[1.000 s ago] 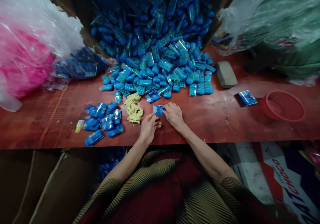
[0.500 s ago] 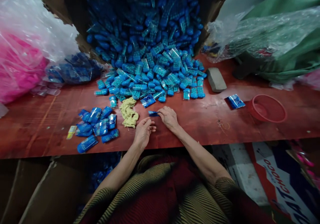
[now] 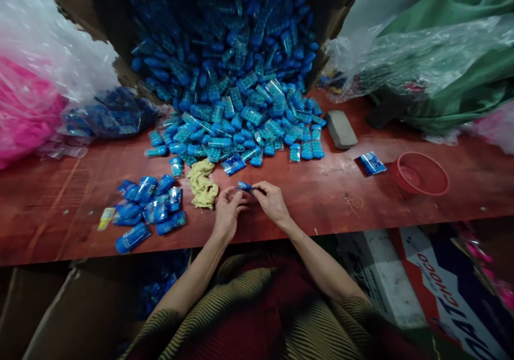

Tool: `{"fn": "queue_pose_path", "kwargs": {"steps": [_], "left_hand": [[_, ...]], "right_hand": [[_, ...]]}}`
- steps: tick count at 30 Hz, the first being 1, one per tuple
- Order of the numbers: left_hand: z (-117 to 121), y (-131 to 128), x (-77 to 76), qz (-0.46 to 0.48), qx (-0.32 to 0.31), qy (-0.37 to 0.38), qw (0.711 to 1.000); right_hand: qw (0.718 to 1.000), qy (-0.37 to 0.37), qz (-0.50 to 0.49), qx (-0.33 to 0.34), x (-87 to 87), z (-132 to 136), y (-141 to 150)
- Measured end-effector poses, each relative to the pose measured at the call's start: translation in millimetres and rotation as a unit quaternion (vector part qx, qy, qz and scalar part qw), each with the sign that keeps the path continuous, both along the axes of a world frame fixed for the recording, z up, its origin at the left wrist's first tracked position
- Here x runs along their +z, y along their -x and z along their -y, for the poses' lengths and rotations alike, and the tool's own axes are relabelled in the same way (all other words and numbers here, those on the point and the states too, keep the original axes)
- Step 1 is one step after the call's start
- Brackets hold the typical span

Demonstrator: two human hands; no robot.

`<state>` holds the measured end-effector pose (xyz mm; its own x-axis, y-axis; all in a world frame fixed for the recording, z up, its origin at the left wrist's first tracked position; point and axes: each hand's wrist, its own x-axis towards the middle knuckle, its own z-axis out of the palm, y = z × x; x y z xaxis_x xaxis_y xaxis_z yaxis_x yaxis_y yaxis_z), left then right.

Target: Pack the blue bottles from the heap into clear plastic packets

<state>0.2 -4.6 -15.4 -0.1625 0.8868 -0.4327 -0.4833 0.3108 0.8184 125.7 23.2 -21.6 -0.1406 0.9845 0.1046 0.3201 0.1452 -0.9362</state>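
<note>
Over the red-brown table (image 3: 321,199), my left hand (image 3: 227,210) and my right hand (image 3: 271,202) both pinch a small blue packet (image 3: 244,186), which is lifted just off the surface between them. A crumpled yellow cloth (image 3: 202,183) lies just left of my left hand. A large heap of blue plastic pieces (image 3: 236,103) spills from a torn cardboard box behind the hands. Several filled blue packets (image 3: 148,204) lie in a group at the left front of the table.
A red plastic basket (image 3: 420,173) and a flat blue packet (image 3: 371,163) sit at the right. A grey block (image 3: 340,129) lies by the heap. Clear bags holding pink (image 3: 24,113), blue (image 3: 108,113) and green (image 3: 441,65) goods crowd the back. Cardboard boxes stand below the table.
The blue packet lay flat on the table under my right fingers; now both hands hold it raised and folded edge-on. The view has shifted slightly downward and right.
</note>
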Motion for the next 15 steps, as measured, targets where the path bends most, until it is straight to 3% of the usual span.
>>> {"fn": "queue_pose_path", "kwargs": {"steps": [5, 8, 11, 15], "left_hand": [[-1.3, -3.6, 0.9, -0.004, 0.002, 0.001, 1.0], [-2.1, -4.0, 1.1, 0.003, 0.006, 0.019, 1.0], [-2.1, -2.8, -0.2, -0.004, 0.005, 0.006, 1.0], [-3.0, -2.8, -2.7, -0.009, 0.013, 0.004, 1.0]], "right_hand": [[0.998, -0.027, -0.017, 0.048, 4.1, 4.0, 2.0], [0.99, 0.065, -0.124, 0.002, 0.2, 2.1, 3.3], [0.963, 0.175, -0.208, 0.001, -4.2, -1.6, 4.3], [0.949, 0.214, -0.23, 0.003, -6.5, -1.2, 8.5]]}}
